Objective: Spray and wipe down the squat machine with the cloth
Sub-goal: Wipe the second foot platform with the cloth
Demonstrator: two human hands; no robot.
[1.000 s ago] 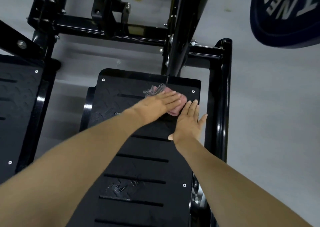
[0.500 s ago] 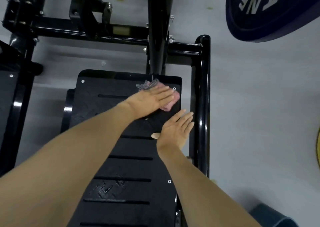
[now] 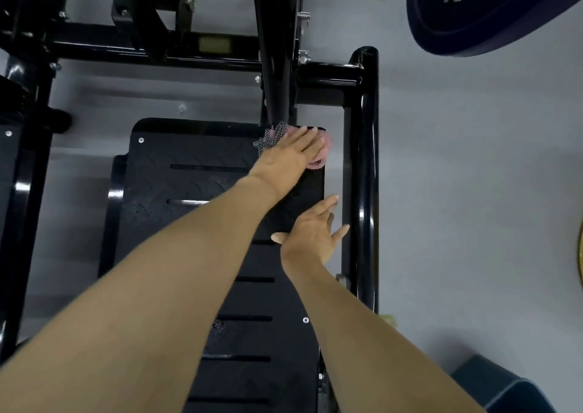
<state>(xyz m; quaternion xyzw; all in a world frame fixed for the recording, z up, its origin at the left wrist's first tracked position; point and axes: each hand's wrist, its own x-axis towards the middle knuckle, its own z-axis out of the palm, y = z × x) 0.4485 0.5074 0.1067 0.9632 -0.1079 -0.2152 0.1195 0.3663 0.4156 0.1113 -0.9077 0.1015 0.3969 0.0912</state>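
We press our left hand [image 3: 290, 157] flat on the cloth [image 3: 318, 163], fingers straight and together, palm down. The cloth lies at the far right corner of the black footplate [image 3: 189, 185], just below the foot of the black beam [image 3: 277, 49]. Pink fabric shows past our fingertips, and a grey patterned edge sticks out on the thumb side.

Our right hand [image 3: 312, 235] is nearer to us, over the footplate's right edge, fingers spread and holding nothing. We cannot tell whether it touches the plate. The two hands are apart, left ahead of right.

A glossy black frame tube [image 3: 367, 160] runs along just right of the footplate. A dark blue weight plate [image 3: 492, 14] with white lettering fills the upper right, above the grey floor [image 3: 473, 191].
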